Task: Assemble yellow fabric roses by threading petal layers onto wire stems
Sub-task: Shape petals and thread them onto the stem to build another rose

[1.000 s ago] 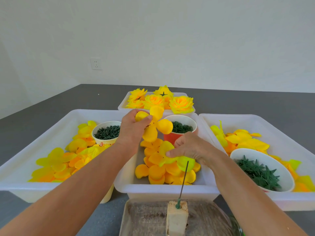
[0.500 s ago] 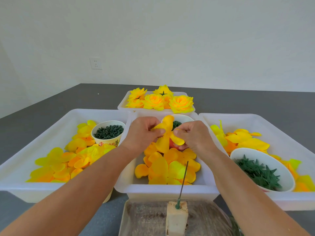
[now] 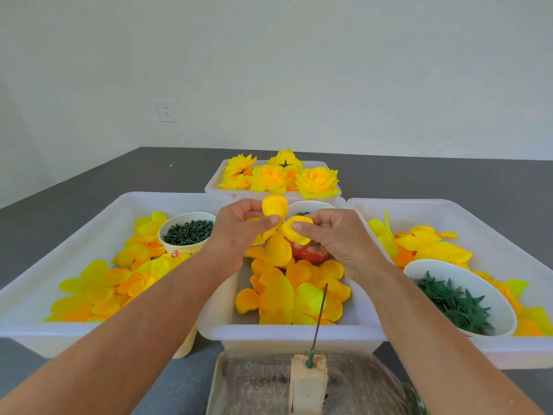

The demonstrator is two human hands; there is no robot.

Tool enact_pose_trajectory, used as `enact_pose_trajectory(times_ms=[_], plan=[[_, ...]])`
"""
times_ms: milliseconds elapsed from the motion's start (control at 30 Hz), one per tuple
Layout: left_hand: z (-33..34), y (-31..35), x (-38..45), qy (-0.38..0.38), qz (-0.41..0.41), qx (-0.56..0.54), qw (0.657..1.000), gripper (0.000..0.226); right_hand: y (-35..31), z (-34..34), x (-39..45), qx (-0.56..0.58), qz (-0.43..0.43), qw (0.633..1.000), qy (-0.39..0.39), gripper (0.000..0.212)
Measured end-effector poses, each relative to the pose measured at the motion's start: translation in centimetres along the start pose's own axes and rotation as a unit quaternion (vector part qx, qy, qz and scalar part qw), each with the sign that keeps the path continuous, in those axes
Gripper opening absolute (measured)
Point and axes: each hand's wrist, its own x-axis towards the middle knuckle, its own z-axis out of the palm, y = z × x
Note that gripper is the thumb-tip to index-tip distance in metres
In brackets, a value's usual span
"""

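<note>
Above the centre tray, at twelve o'clock from the wire stem: one petal layer, pinched by left hand and right hand. Step: orienting. Next: centre hole onto stem tip.

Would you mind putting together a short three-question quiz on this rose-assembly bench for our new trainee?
1. True or false: the wire stem standing in the foam block already carries a petal layer.
2. Multiple choice: the finished roses lie in which tray? A) the left one B) the far one C) the right one
3. Fill in: both the left hand and the right hand pinch one yellow ______ above the middle tray.

Key
1. False: the wire is bare.
2. B
3. petal layer
</note>
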Motion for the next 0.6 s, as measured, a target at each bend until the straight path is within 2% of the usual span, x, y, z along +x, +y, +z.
enact_pose_trajectory(times_ms=[100, 167, 267, 333, 367, 500, 600], plan=[[-0.02, 0.16, -0.06, 0.005, 0.030, -0.045, 0.999, 0.013, 0.02, -0.14, 0.12, 0.037, 0.067, 0.997, -0.031, 0.005], [0.04, 0.11, -0.12, -0.011, 0.041, -0.046, 0.998, 0.014, 0.07, -0.13, 0.25, 0.061, 0.092, 0.994, -0.006, 0.008], [0.19, 0.03, -0.16, -0.043, 0.028, -0.021, 0.998, 0.015, 0.35, -0.13, 0.49, -0.007, 0.065, 0.997, 0.050, 0.014], [0.22, -0.11, -0.09, -0.052, 0.012, 0.009, 0.999, 0.017, 0.36, -0.02, 0.37, -0.065, 0.038, 0.996, 0.052, 0.005], [0.22, -0.16, -0.12, -0.058, 0.006, 0.026, 0.998, 0.017, 0.40, 0.01, 0.31, -0.081, 0.025, 0.995, 0.051, 0.010], [0.13, -0.27, -0.31, -0.089, -0.009, 0.054, 0.995, 0.023, 0.44, -0.03, 0.10, -0.091, 0.004, 0.993, 0.071, 0.027], [0.19, -0.10, -0.36, -0.086, -0.009, 0.040, 0.995, 0.011, 0.48, 0.04, 0.15, -0.065, 0.008, 0.996, 0.060, 0.031]])
